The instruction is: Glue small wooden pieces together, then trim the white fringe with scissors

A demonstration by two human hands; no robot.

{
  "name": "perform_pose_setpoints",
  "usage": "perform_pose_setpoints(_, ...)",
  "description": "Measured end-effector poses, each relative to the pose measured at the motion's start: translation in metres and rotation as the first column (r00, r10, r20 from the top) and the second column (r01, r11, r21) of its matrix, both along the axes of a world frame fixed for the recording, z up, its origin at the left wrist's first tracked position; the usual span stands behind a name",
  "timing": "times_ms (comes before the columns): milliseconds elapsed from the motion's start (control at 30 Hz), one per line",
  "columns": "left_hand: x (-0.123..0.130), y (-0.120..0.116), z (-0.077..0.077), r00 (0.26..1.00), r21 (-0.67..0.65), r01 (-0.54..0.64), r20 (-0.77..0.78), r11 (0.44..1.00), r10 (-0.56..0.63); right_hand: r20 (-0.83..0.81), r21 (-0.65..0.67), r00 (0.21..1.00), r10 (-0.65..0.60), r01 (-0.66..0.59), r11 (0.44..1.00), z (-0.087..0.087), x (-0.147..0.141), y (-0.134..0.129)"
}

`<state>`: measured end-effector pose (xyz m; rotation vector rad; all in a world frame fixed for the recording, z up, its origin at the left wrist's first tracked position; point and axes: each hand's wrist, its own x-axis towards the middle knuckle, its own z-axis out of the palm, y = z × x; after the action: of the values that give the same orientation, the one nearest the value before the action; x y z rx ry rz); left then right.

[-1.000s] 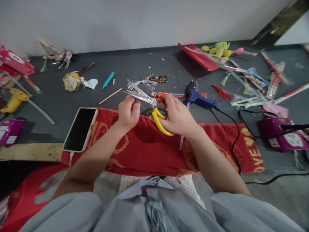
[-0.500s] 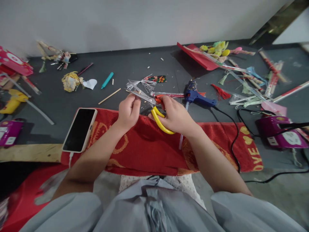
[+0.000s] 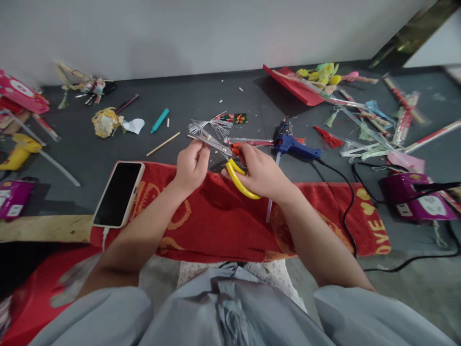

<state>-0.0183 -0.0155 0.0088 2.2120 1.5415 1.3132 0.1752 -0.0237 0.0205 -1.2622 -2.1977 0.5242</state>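
Observation:
My right hand [image 3: 262, 170] is closed around the handles of yellow-handled scissors [image 3: 240, 181]. The scissors' metal blades point left, reaching over the fingertips of my left hand [image 3: 192, 163]. That hand is closed in a pinch on a thin wooden stick, mostly hidden by the fingers; a pale bit of it shows by the blades. Just beyond the blades lies a bunch of white strands [image 3: 212, 126] beside a dark floral strip [image 3: 235, 117]. A blue glue gun [image 3: 297, 146] rests to the right of my right hand, its glue stick pointing toward me.
A red towel [image 3: 223, 221] covers the table's front edge, with a phone [image 3: 118, 193] on its left end. Left of centre are a wooden stick [image 3: 163, 144] and a teal marker [image 3: 160, 120]. Purple boxes [image 3: 418, 196] and black cables sit at the right; wrapped sticks and tassels lie behind.
Both hands and the scissors hold nearly the same place. The view has shifted very slightly; nothing else visibly moves.

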Motion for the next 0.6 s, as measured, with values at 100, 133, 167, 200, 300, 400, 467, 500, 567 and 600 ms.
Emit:
perform_pose_setpoints(100, 0.0008, -0.0001, 0.0011, 1.000, -0.006, -0.002, 0.006, 1.000, 0.002, 0.022, 0.002, 1.000, -0.009, 0.009, 1.000, -0.0007, -0.0001, 0.0004)
perform_pose_setpoints(133, 0.0010, -0.0001, 0.0015, 1.000, -0.007, -0.003, 0.007, 1.000, 0.003, 0.030, -0.001, 0.999, -0.014, 0.014, 1.000, -0.0006, -0.0002, 0.0004)
perform_pose_setpoints(167, 0.0011, 0.0001, 0.0016, 1.000, -0.010, -0.005, 0.008, 1.000, 0.005, 0.037, -0.004, 0.999, -0.019, 0.019, 1.000, -0.0002, -0.0003, 0.0004)
perform_pose_setpoints(200, 0.0011, 0.0003, 0.0016, 1.000, -0.012, -0.005, 0.008, 1.000, 0.005, 0.041, -0.007, 0.999, -0.024, 0.024, 1.000, 0.0004, -0.0005, 0.0003)
perform_pose_setpoints(300, 0.0007, 0.0012, 0.0006, 1.000, -0.014, -0.007, 0.007, 1.000, 0.007, 0.057, -0.032, 0.998, -0.037, 0.039, 0.999, 0.0027, -0.0010, -0.0003)
perform_pose_setpoints(400, 0.0005, 0.0015, 0.0000, 1.000, -0.035, -0.017, -0.005, 0.999, 0.017, 0.118, -0.062, 0.991, -0.057, 0.065, 0.996, 0.0047, -0.0017, -0.0009)
perform_pose_setpoints(467, 0.0008, 0.0010, 0.0007, 1.000, -0.051, -0.023, -0.015, 0.998, 0.022, 0.172, -0.065, 0.983, -0.069, 0.081, 0.995, 0.0057, -0.0021, -0.0011)
perform_pose_setpoints(500, 0.0012, 0.0007, 0.0013, 1.000, -0.055, -0.024, -0.019, 0.998, 0.023, 0.196, -0.065, 0.978, -0.072, 0.086, 0.994, 0.0062, -0.0023, -0.0012)
perform_pose_setpoints(567, 0.0019, 0.0003, 0.0027, 1.000, -0.054, -0.023, -0.021, 0.998, 0.022, 0.237, -0.067, 0.968, -0.078, 0.096, 0.993, 0.0077, -0.0026, -0.0016)
perform_pose_setpoints(600, 0.0021, 0.0003, 0.0032, 1.000, -0.050, -0.021, -0.020, 0.999, 0.020, 0.256, -0.068, 0.963, -0.080, 0.100, 0.993, 0.0088, -0.0028, -0.0020)
